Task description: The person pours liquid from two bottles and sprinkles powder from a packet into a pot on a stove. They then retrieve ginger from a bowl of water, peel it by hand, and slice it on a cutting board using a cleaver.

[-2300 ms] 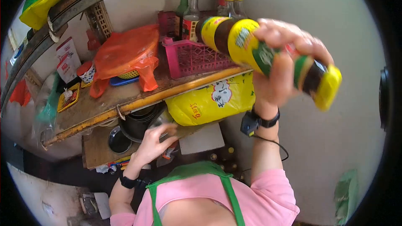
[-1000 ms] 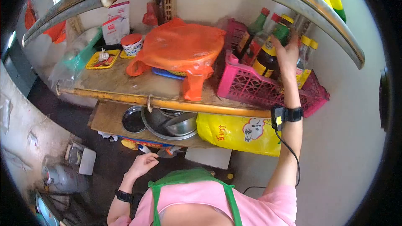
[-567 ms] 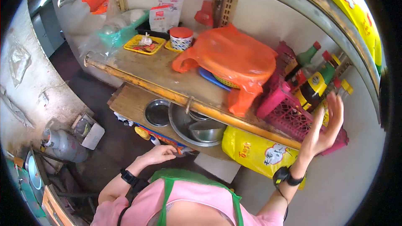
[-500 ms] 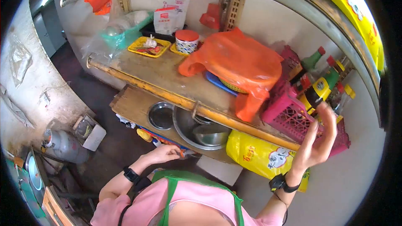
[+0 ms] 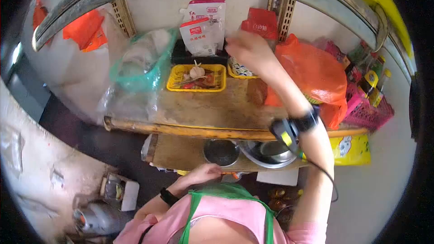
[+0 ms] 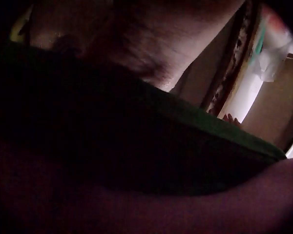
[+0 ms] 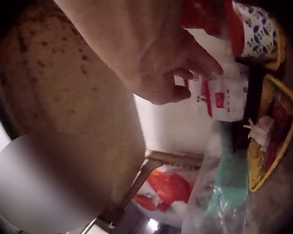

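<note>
We see the wooden shelf (image 5: 194, 108), where white packets (image 5: 203, 39) stand upright; just beside them we find the right hand (image 5: 250, 50), fingers loosely bent and parted; below, the left hand (image 5: 205, 173) hangs relaxed.

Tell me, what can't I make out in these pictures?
Head: what the orange bag covers; the bag hides it.
Head: lettering on the bottles, too small and blurred.
Right wrist: whether the right hand touches the white packet, which it overlaps.
Left wrist: whatever the green apron covers, in darkness.
</note>
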Available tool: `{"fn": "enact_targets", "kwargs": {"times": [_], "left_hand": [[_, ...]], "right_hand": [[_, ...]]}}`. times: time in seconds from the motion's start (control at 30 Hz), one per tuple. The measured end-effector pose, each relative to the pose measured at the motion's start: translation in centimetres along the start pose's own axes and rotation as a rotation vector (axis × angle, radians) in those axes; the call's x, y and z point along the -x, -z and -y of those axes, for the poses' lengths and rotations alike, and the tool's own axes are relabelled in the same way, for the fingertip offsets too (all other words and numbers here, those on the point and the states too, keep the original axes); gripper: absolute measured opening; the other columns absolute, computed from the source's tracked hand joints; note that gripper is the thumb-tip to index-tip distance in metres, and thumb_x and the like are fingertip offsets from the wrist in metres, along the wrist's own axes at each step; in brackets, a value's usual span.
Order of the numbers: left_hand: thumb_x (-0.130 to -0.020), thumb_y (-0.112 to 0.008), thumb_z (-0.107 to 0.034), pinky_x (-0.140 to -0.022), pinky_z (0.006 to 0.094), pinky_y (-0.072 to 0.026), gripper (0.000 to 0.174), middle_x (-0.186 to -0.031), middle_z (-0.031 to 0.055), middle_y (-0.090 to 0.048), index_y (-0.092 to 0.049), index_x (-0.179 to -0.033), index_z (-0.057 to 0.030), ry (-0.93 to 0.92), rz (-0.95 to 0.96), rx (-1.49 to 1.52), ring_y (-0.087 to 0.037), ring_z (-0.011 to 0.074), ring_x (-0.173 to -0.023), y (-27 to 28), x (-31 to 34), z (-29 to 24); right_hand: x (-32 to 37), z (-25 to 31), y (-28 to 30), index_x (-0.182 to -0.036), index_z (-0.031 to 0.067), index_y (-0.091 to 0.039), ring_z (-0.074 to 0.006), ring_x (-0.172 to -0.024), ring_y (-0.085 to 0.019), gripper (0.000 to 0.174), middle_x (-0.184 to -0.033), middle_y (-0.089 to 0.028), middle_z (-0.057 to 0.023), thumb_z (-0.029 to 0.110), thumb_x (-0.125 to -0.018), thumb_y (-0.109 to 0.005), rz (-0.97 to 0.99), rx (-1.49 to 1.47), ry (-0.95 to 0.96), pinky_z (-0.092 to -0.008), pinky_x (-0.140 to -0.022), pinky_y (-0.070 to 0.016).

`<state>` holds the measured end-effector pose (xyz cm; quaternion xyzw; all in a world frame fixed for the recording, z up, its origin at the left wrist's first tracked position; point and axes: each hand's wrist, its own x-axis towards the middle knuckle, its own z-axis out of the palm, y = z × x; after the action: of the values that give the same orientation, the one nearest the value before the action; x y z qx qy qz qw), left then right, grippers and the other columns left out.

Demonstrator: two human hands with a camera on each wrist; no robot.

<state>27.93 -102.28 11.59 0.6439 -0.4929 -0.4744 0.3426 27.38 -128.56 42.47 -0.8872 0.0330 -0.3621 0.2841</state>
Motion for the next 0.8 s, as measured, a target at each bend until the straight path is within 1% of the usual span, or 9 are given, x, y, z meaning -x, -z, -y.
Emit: {"fn": "enact_targets", "kwargs": {"times": [0.07, 0.17, 0.23, 0.37, 0.43, 0.57, 0.63, 0.73, 0.8], "left_hand": [[-0.085, -0.061, -0.02, -0.078, 0.0314, -0.0495, 0.03, -0.095, 0.0109, -0.067, -0.059, -0.11, -0.0025, -0.047, -0.052, 0.086, -0.064, 0.0193, -0.088, 1.7, 1.8, 0.8], [-0.087, -0.06, -0.02, -0.079, 0.0307, -0.049, 0.031, -0.098, 0.0113, -0.067, -0.058, -0.112, -0.0021, 0.02, -0.064, 0.112, -0.063, 0.018, -0.088, 3.2, 4.6, 3.2], [-0.088, -0.058, -0.018, -0.079, 0.0295, -0.0488, 0.03, -0.097, 0.0099, -0.066, -0.057, -0.113, -0.0017, -0.007, -0.052, 0.203, -0.062, 0.0162, -0.087, 3.7, 6.3, 5.1], [-0.092, -0.054, -0.016, -0.078, 0.0262, -0.049, 0.029, -0.098, 0.0086, -0.064, -0.054, -0.116, 0.0006, 0.0, -0.069, 0.458, -0.061, 0.0134, -0.087, 4.9, 8.9, 8.4], [-0.092, -0.055, -0.016, -0.077, 0.0265, -0.0497, 0.03, -0.097, 0.0104, -0.065, -0.054, -0.115, 0.0023, 0.073, -0.108, 0.54, -0.063, 0.0147, -0.086, 5.3, 9.9, 9.3], [-0.091, -0.056, -0.016, -0.077, 0.0276, -0.0506, 0.032, -0.098, 0.0116, -0.065, -0.053, -0.115, 0.0041, 0.113, -0.131, 0.515, -0.063, 0.0158, -0.086, 6.5, 10.5, 9.8], [-0.09, -0.056, -0.016, -0.077, 0.0285, -0.051, 0.032, -0.098, 0.0122, -0.065, -0.053, -0.114, 0.0046, 0.186, -0.128, 0.422, -0.064, 0.0165, -0.085, 7.0, 10.5, 8.5], [-0.09, -0.056, -0.018, -0.079, 0.0281, -0.0508, 0.033, -0.097, 0.0116, -0.065, -0.054, -0.114, 0.0039, 0.178, -0.077, 0.439, -0.064, 0.0166, -0.086, 6.6, 9.1, 8.0], [-0.09, -0.057, -0.019, -0.08, 0.0283, -0.0507, 0.032, -0.098, 0.0113, -0.065, -0.054, -0.114, 0.0037, 0.117, -0.012, 0.429, -0.064, 0.0165, -0.088, 5.9, 7.7, 6.9]], "right_hand": [[-3.8, -1.6, -3.3, -0.101, -0.0009, -0.062, -0.0243, -0.076, -0.064, 0.034, -0.086, -0.065, -0.0151, 0.022, -0.076, -0.063, 0.023, 0.106, -0.247, -0.0329, -0.063, -0.0511], [-9.3, -6.1, -9.2, -0.102, -0.0028, -0.06, -0.0237, -0.074, -0.064, 0.04, -0.086, -0.064, -0.0169, 0.024, -0.072, -0.065, -0.177, 0.118, -0.403, -0.0324, -0.06, -0.0518], [-10.8, -8.5, -11.7, -0.106, 0.001, -0.061, -0.0426, -0.107, -0.054, 0.042, -0.11, -0.056, -0.0321, 0.033, -0.08, -0.055, -0.097, 0.004, -0.473, -0.046, -0.09, -0.0437], [-11.0, -6.9, -13.9, -0.107, 0.0035, -0.061, -0.0421, -0.102, -0.057, 0.044, -0.108, -0.059, -0.0284, 0.037, -0.08, -0.054, -0.148, 0.046, -0.642, -0.0453, -0.087, -0.0459], [-10.1, -5.1, -14.1, -0.098, 0.0059, -0.065, -0.04, -0.095, -0.06, 0.041, -0.102, -0.063, -0.0219, 0.041, -0.078, -0.056, -0.395, 0.315, -0.688, -0.0441, -0.082, -0.0488], [-10.4, -8.4, -14.0, -0.088, 0.0046, -0.067, -0.0318, -0.079, -0.065, 0.04, -0.082, -0.066, -0.0183, 0.043, -0.076, -0.063, -0.324, 0.339, -0.579, -0.0431, -0.072, -0.0499], [-10.3, -8.5, -14.2, -0.081, 0.0051, -0.068, -0.031, -0.073, -0.064, 0.035, -0.077, -0.065, -0.0168, 0.039, -0.08, -0.061, -0.489, 0.185, -0.349, -0.0413, -0.065, -0.0477], [-10.4, -4.9, -12.4, -0.076, 0.0045, -0.064, -0.0383, -0.073, -0.06, 0.028, -0.075, -0.062, -0.0183, 0.032, -0.082, -0.059, -0.686, 0.116, -0.151, -0.0462, -0.063, -0.0455], [-9.0, -2.5, -9.5, -0.077, 0.0041, -0.063, -0.0388, -0.071, -0.059, 0.027, -0.074, -0.061, -0.018, 0.03, -0.083, -0.059, -0.731, 0.119, -0.127, -0.0457, -0.061, -0.0446]]}}
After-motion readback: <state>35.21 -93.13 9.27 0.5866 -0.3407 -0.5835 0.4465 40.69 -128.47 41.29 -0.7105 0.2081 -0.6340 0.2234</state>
